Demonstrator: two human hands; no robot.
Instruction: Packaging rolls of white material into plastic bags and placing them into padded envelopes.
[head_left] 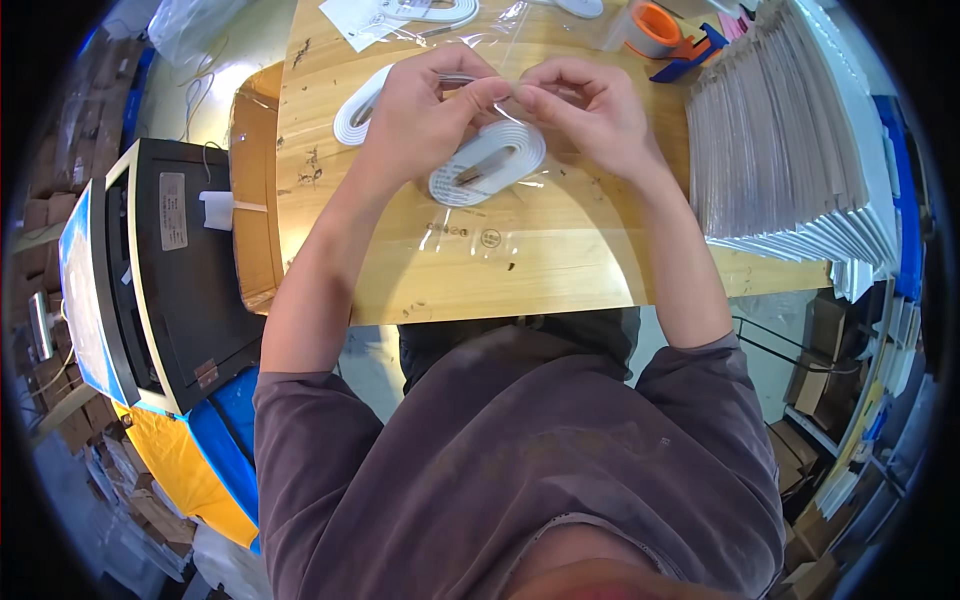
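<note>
A clear plastic bag lies over the wooden table, with a coiled white flat cable inside it. At the bag's upper edge, my left hand is closed, thumb against fingers, pinching the film. Close beside it my right hand pinches the same edge, the two thumbs almost meeting. Partly behind my left hand lies another coiled white flat cable. A further white coil rests at the far side on clear film, next to a white paper sheet.
A tall stack of thin, pale flat packs stands on the table's right. An orange tape roll sits near a blue-and-orange tape dispenser at the far right. Left of the table are an open cardboard box and a black boxy device.
</note>
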